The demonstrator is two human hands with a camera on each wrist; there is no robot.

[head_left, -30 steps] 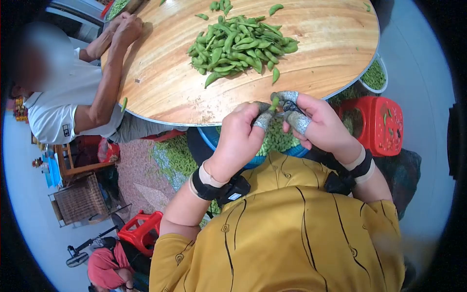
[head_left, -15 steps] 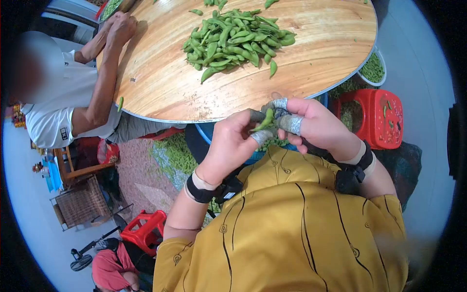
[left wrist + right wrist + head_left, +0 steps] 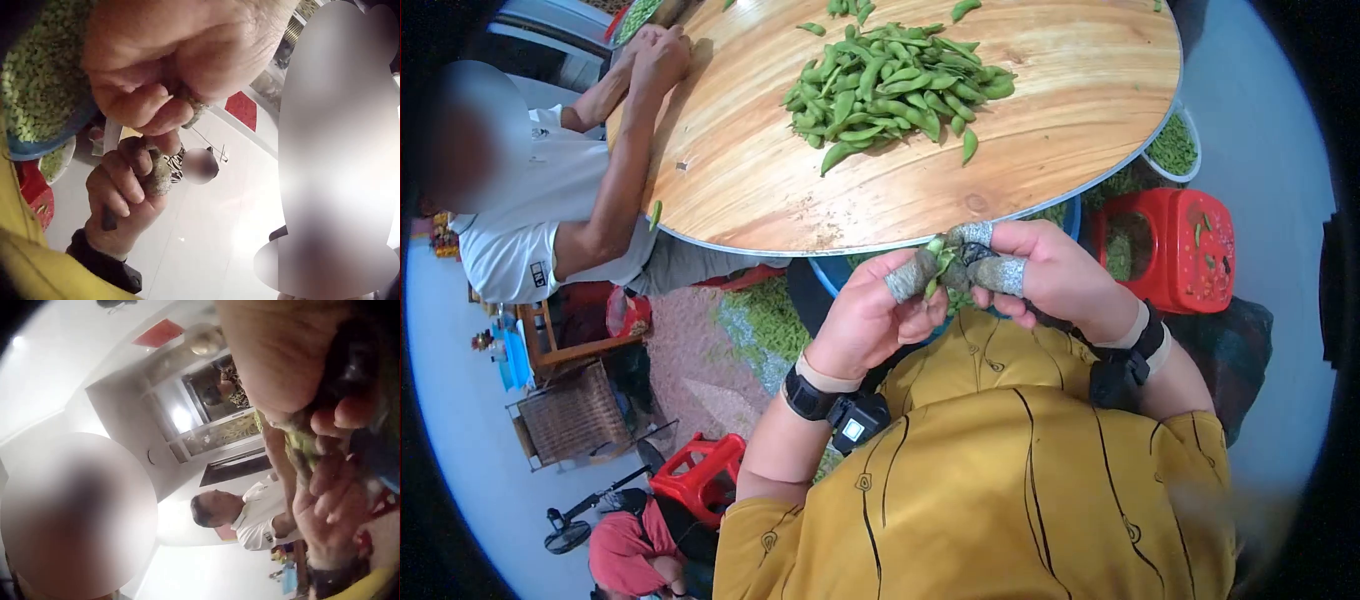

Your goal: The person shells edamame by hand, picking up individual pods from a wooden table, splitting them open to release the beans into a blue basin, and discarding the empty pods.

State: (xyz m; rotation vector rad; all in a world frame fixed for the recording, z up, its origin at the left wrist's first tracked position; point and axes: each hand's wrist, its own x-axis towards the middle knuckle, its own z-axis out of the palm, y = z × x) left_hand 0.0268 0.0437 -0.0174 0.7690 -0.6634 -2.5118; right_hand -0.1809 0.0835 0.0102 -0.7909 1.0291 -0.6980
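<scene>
Over the table's near edge, my left hand pinches a green soybean pod between its grey-taped thumb and fingers. The pod looks bent and partly split. Close against it, my right hand has taped fingertips curled round a small black object, largely hidden in the palm; I cannot tell its kind. In the left wrist view both hands meet fingertip to fingertip, and the left palm hides the pod. Below them, a blue basin holds shelled green beans.
A heap of pods lies on the wooden table, with several loose pods around it. A red stool and a white tub of beans stand right. Another person in a white shirt sits left, forearms on the table.
The pod between the hands was plainly visible half a second ago; now it is bent, with the left thumb further over it. The left wrist has turned slightly. The right hand stays close beside it.
</scene>
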